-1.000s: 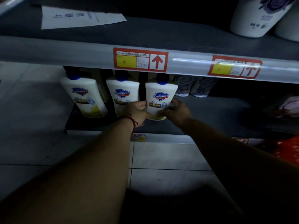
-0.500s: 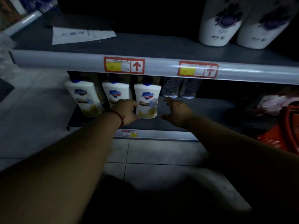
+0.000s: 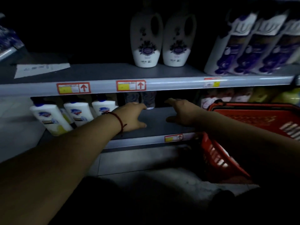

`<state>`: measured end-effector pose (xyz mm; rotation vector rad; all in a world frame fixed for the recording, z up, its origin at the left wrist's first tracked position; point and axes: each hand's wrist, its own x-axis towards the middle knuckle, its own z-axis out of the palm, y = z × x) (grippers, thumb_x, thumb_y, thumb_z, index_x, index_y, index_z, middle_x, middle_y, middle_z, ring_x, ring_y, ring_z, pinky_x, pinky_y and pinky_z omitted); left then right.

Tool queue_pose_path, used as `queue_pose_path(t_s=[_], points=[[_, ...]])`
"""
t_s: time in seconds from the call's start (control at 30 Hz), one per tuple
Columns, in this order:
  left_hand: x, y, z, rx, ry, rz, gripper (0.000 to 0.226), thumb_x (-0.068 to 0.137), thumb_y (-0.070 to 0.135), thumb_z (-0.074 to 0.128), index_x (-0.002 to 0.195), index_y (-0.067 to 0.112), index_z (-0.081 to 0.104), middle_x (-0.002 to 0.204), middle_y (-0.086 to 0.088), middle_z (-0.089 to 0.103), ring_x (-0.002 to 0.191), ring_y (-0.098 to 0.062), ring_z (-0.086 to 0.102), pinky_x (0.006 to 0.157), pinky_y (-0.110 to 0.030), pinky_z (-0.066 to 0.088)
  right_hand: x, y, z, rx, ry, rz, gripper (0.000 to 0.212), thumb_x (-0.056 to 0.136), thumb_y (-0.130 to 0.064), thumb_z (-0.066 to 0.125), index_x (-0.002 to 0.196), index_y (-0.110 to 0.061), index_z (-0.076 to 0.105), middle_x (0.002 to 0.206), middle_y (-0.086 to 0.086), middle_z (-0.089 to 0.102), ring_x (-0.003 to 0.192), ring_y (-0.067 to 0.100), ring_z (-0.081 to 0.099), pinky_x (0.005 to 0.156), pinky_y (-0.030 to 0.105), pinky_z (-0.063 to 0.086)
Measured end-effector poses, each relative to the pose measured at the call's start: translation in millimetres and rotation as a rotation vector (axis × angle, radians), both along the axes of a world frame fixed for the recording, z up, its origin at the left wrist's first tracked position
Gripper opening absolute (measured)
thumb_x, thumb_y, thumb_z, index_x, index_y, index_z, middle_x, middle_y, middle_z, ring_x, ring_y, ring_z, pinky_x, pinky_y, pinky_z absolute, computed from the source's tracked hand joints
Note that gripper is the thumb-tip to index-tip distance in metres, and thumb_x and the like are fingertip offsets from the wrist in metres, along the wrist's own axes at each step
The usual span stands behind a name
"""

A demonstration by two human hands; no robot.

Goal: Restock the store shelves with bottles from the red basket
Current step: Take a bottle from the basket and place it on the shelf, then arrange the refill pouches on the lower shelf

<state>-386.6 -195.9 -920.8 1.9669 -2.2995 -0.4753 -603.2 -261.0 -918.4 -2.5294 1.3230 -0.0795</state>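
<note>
The left grip (image 3: 132, 116) is spreading wide, holding nothing, over the lower shelf (image 3: 155, 125). The right grip (image 3: 181, 112) is hovering just right of it, also wide and empty. Three white bottles (image 3: 78, 113) are standing on the shelf's left end. The red basket (image 3: 251, 106) is sitting at the right.

Glossy white plastic bottles (image 3: 50, 117) on a matt grey shelf (image 3: 155, 122); red plastic lattice basket (image 3: 215, 158); paper sheet (image 3: 40, 69) above; shiny shelf-edge strip (image 3: 170, 85).
</note>
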Motion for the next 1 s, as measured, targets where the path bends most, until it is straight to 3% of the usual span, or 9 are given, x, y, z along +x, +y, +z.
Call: queue_pose_path(t_s=[0.2,0.4,0.73,1.0], points=[[-79.6,-30.4,16.7,-0.042,-0.038,-0.136,0.076,0.082,0.045,0.072,0.145,0.018,0.040,0.143,-0.008,0.045,0.131,-0.025,0.044,0.109,-0.035,0.038,-80.3,3.9,6.2,-0.014,-0.033,-0.161,0.068,0.082,-0.027,0.075,0.140,-0.009,0.044,0.133,0.017,0.057,0.120,0.032,0.056,0.095,0.029,0.041],[-138.6,-52.7,16.9,-0.041,-0.043,-0.237,0.075,0.083,0.045,0.071,0.145,0.019,0.038,0.142,-0.007,0.044,0.131,-0.025,0.043,0.107,-0.029,0.036,-138.7,2.9,4.9,-0.009,-0.100,-0.305,0.069,0.082,-0.028,0.076,0.141,-0.009,0.046,0.136,0.017,0.056,0.124,0.031,0.053,0.097,0.029,0.039],[-221.2,-76.6,-4.5,-0.039,0.082,-0.413,0.071,0.080,0.040,0.076,0.141,0.019,0.047,0.138,-0.009,0.053,0.127,-0.025,0.050,0.107,-0.028,0.038,-224.0,-1.6,5.3,0.064,-0.121,-0.516,0.080,0.077,-0.023,0.082,0.146,-0.014,0.041,0.140,0.012,0.055,0.125,0.025,0.054,0.089,0.020,0.038],[-274.8,-104.9,-13.2,-0.023,0.076,-0.484,0.074,0.082,0.042,0.074,0.145,0.019,0.041,0.142,-0.010,0.050,0.128,-0.026,0.048,0.103,-0.027,0.037,-277.2,-6.2,-15.7,0.128,-0.043,-0.612,0.074,0.078,-0.023,0.082,0.141,-0.013,0.045,0.136,0.012,0.057,0.124,0.029,0.055,0.101,0.033,0.044]])
